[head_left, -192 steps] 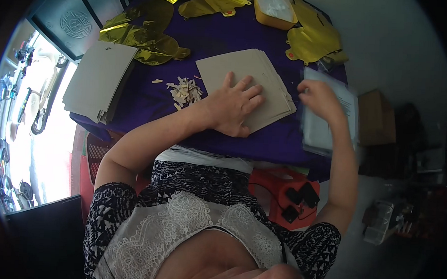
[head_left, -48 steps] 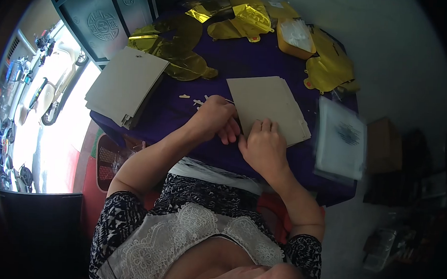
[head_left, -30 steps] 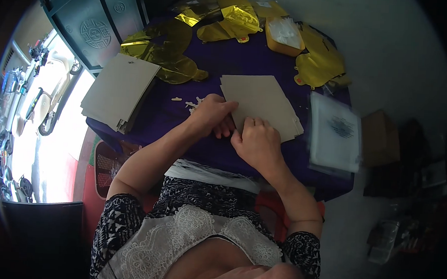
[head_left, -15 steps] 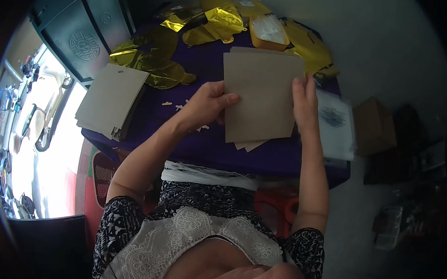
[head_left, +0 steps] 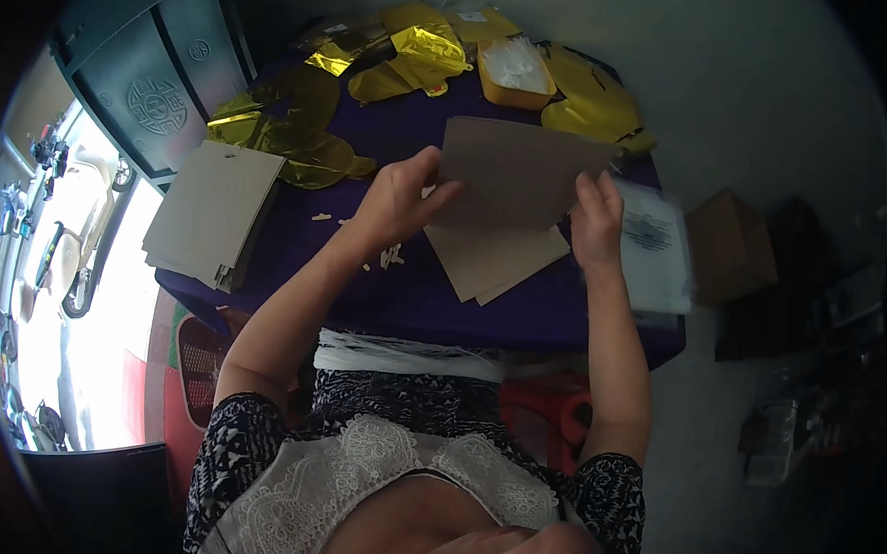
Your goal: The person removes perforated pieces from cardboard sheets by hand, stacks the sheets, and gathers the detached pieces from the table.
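We tilt lifted cardboard (head_left: 522, 176), baring more of lower sheets (head_left: 494, 264) on worktop (head_left: 396, 126) than before. Left hand (head_left: 397, 204) pinches left edge; right hand (head_left: 596, 219), fingers together, at right edge. White pieces (head_left: 392, 256) near left wrist. Yellow tub (head_left: 517, 98), among yellow foil (head_left: 595, 103), holds white stuff (head_left: 517, 64).

Grey-brown cardboard sheet (head_left: 517, 176), flat, roughly rectangular, shaded, lifted between both hands (head_left: 399, 198) over the table (head_left: 363, 298). Below, overlapping cardboard sheets (head_left: 489, 264), lighter, fanned askew, corners toward near side, partly covered.
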Tool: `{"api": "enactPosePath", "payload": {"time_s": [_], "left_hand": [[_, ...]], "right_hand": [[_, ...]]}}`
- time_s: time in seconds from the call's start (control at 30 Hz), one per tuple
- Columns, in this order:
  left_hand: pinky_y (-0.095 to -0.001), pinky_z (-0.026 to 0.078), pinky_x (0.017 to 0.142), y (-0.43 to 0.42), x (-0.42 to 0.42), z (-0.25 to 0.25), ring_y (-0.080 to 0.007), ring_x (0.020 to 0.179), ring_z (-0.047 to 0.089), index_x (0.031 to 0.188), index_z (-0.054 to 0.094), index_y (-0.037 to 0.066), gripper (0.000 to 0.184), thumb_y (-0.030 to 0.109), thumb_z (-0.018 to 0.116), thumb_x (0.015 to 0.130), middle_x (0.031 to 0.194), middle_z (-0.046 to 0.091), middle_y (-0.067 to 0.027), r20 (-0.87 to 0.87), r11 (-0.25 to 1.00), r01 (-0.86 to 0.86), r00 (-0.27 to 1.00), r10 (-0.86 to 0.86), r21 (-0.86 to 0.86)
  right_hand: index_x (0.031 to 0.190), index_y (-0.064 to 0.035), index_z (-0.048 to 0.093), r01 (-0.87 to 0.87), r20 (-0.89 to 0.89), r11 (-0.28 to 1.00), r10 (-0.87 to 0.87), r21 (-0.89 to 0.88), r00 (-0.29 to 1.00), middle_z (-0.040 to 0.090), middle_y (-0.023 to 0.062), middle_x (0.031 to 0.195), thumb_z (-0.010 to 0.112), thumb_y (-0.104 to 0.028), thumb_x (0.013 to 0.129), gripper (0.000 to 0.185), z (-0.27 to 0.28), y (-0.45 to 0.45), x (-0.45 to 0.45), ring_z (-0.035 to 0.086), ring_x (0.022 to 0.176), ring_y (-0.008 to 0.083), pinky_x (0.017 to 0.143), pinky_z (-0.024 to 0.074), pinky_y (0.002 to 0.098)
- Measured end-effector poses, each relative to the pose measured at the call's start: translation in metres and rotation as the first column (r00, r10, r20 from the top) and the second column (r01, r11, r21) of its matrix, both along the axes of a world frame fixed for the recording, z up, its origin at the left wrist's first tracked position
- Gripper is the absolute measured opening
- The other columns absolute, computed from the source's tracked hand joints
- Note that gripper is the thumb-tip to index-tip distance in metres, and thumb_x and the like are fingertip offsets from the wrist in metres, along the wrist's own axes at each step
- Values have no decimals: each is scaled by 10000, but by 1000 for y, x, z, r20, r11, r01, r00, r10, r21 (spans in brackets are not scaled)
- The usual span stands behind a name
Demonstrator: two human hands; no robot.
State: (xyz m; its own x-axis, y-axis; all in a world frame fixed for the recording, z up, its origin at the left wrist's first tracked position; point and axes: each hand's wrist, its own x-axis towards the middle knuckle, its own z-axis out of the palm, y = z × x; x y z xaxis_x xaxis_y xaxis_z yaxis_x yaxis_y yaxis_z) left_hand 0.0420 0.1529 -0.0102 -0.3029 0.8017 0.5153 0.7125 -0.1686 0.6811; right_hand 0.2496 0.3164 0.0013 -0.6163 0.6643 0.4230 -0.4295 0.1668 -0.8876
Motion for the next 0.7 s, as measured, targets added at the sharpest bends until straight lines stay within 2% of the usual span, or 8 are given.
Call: {"api": "enactPosePath", "payload": {"time_s": [0.13,0.23,0.33,0.43,0.57,0.7], "left_hand": [[-352,525,806,3,5,-5,-237,922,674,1108,539,-24,279,139,648,909,989,675,-174,266,997,72,962,-62,-27],[-318,485,911,5,20,3,-170,1025,612,1207,522,-21,329,134,620,934,1088,650,-124,502,979,187,841,-202,80],[-319,463,956,7,25,4,-166,1080,590,1268,504,-15,367,134,602,947,1170,623,-103,624,967,248,747,-231,61],[-319,478,927,8,23,4,-150,1043,600,1223,550,-14,364,211,632,950,1144,633,-86,600,962,239,753,-270,133],[-312,483,915,4,18,1,-144,1029,604,1204,563,-17,332,188,624,951,1125,643,-83,613,966,238,749,-250,103],[-304,502,878,7,15,-5,-138,975,625,1175,592,-22,295,163,623,948,1075,666,-77,644,961,248,718,-265,118]], "right_hand": [[1299,9,497,28,29,997,-30,76,999,600,94,1205,502,-339,1011,452,-4,-3,3,558,1125,168,984,420,305],[1309,7,482,72,48,993,-77,97,996,587,98,1217,471,-369,1021,474,-6,-8,-1,550,1135,172,995,409,305],[1315,12,475,44,68,996,-49,78,996,572,107,1238,455,-382,1027,488,-5,-7,-3,536,1155,178,1012,395,307],[1317,15,473,10,76,997,-16,74,997,561,110,1251,450,-385,1029,493,-2,-7,-5,525,1170,182,1022,386,309],[1320,14,470,6,114,997,-14,77,993,562,103,1250,457,-391,1026,501,-5,-13,-11,524,1174,183,1029,381,308],[1355,16,436,-69,138,997,63,36,988,532,116,1303,466,-391,1019,529,-4,-5,-11,495,1227,203,1057,361,323]]}}
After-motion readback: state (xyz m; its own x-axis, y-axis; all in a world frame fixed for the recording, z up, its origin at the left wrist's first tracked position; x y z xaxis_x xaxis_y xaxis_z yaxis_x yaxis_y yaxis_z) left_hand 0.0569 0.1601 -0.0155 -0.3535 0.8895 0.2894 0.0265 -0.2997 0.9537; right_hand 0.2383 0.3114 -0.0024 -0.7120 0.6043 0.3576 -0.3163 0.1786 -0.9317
